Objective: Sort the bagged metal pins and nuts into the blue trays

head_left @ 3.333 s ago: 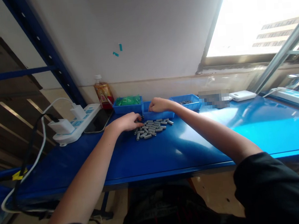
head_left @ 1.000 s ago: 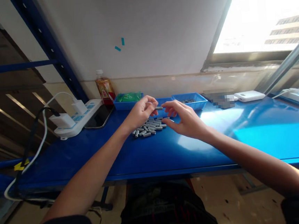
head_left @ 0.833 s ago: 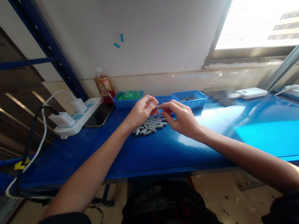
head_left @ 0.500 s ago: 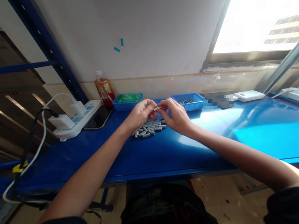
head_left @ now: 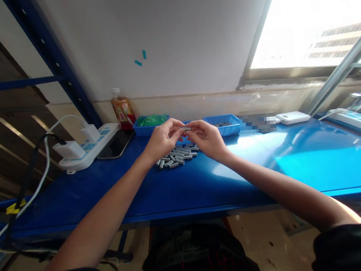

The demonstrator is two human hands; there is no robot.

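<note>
A small grey metal standoff (head_left: 186, 128) lies lengthwise between my two hands, above the table. The fingertips of my left hand (head_left: 165, 137) pinch its left end. Its right end is between the thumb and fingers of my right hand (head_left: 206, 138). Beneath them, a loose pile of similar grey metal standoffs (head_left: 177, 157) is spread on the blue table (head_left: 172, 191). Just behind my hands stands a blue bin (head_left: 185, 140), mostly covered by them. Behind my right hand, another blue bin (head_left: 237, 126) contains small dark metal parts (head_left: 222, 124).
At the back left are a blue bin (head_left: 144, 131) with green packets (head_left: 152, 120), a drink bottle (head_left: 123, 111), a phone (head_left: 116, 144) and a power strip (head_left: 75, 161) with chargers. A white device (head_left: 292, 117) lies back right, near another power strip (head_left: 356, 121).
The standoff has turned from slightly tilted to nearly level, and my left fingers have closed in on its left end. The whole view has shifted slightly.
</note>
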